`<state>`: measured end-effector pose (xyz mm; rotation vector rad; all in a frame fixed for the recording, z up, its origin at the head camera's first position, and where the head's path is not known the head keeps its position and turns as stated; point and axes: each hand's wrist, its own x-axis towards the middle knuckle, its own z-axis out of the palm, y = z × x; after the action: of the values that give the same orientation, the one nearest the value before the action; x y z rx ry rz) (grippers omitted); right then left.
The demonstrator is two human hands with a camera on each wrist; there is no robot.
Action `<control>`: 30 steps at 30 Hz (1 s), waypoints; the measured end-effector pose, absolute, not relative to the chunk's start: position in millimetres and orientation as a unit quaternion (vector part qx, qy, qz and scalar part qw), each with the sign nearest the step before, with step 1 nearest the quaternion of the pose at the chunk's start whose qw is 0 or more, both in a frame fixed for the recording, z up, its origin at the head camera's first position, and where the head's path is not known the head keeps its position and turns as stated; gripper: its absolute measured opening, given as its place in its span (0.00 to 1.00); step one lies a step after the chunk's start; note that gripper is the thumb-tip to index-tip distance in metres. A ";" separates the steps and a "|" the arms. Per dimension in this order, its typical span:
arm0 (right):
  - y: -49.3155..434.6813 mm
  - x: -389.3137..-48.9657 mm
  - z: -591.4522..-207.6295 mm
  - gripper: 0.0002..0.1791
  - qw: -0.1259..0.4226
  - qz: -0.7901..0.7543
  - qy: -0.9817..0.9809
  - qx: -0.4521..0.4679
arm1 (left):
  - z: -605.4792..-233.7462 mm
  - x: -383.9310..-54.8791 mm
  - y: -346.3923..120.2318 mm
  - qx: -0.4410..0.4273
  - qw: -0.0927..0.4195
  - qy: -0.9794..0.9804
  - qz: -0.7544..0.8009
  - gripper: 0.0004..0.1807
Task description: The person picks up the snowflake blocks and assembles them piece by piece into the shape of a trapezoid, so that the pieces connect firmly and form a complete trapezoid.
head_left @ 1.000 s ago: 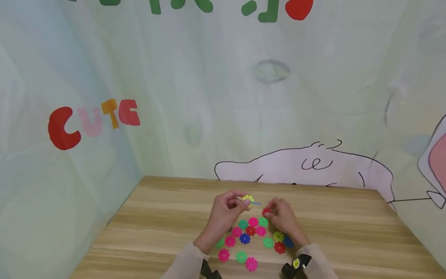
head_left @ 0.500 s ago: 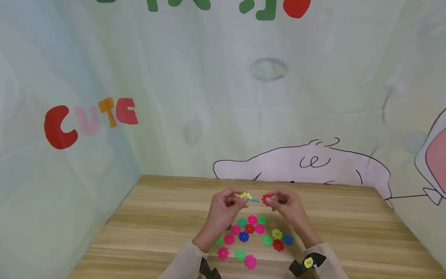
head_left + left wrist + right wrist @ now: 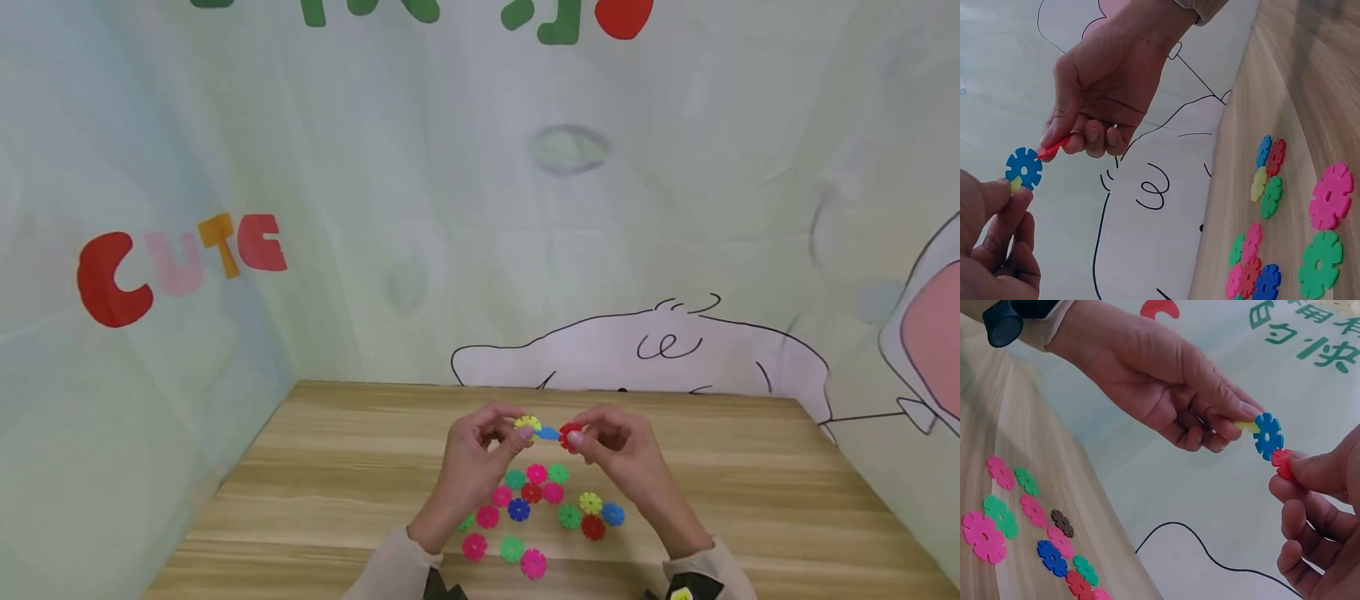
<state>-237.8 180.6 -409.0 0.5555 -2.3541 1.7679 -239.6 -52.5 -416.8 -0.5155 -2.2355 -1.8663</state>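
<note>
Pinching the yellow notched disc, the left hand holds it up over the wooden table. From where I sit, I see the right hand squeezing the red notched disc between its thumb and fingers. The blue notched disc sits between those two. Its edge meets the yellow one on one side and the red one on the other, and it stands turned a different way from both. I can't tell how deep the slots go into each other, because fingertips cover part of the join.

Here is what worries me. No finger seems to grip the blue disc itself, so a hard push from the red side might make it tip, or pop it off the yellow one. If the red slot doesn't line up with the blue slot, the edges could just slide past each other. A loose pinch could let a piece spin or fall. The red one might then land near the dark blue disc or the pink disc on the table below and bump them out of place.
</note>
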 end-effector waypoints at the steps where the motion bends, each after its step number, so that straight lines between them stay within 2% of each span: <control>1: 180.1 -237.5 -408.5 0.07 0.078 0.588 -0.781 0.195 | -416.0 -238.6 -52.6 -0.177 0.098 -0.752 -0.627 0.09; 7: 177.1 -232.9 -405.3 0.03 0.097 0.581 -0.780 0.212 | -411.3 -234.0 -52.7 -0.201 0.106 -0.746 -0.626 0.08; 13: 171.3 -228.8 -406.2 0.02 0.098 0.601 -0.775 0.168 | -408.3 -227.5 -50.7 -0.207 0.083 -0.747 -0.626 0.06; 18: 169.0 -227.9 -408.9 0.03 0.087 0.624 -0.764 0.139 | -407.0 -223.5 -49.1 -0.223 0.084 -0.747 -0.621 0.04; 30: 168.1 -228.2 -408.4 0.02 0.061 0.653 -0.729 0.195 | -408.9 -228.7 -53.1 -0.270 0.078 -0.717 -0.638 0.05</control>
<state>-228.2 168.1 -408.4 0.5900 -2.2045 1.9760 -228.7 -53.1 -408.9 -0.8088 -2.1484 -1.9094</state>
